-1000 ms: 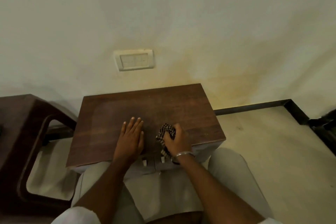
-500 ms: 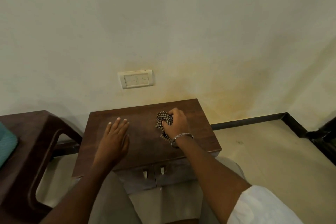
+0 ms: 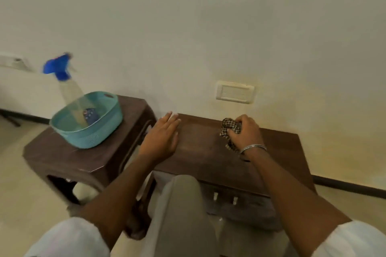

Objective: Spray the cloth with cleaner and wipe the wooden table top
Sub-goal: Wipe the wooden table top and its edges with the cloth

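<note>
The dark wooden table top [image 3: 277, 152] stands against the wall in front of me. My right hand [image 3: 245, 133] grips a bunched black-and-white checked cloth [image 3: 228, 128] and presses it on the table's far edge. My left hand [image 3: 161, 137] lies flat, fingers straight, on the table's left end. A clear spray bottle [image 3: 66, 87] with a blue trigger head stands in a teal basket [image 3: 100, 131] to the left.
The teal basket sits on a dark brown plastic stool [image 3: 54, 156] beside the table's left side, with a small dark blue object [image 3: 90, 115] inside. A switch plate [image 3: 235, 92] is on the wall behind. My knee [image 3: 183, 204] is against the table's drawer front [image 3: 246, 204].
My right hand slid the cloth from the near edge to the far edge of the table. My left hand shifted left and further back. The view swung left, bringing the basket and bottle in.
</note>
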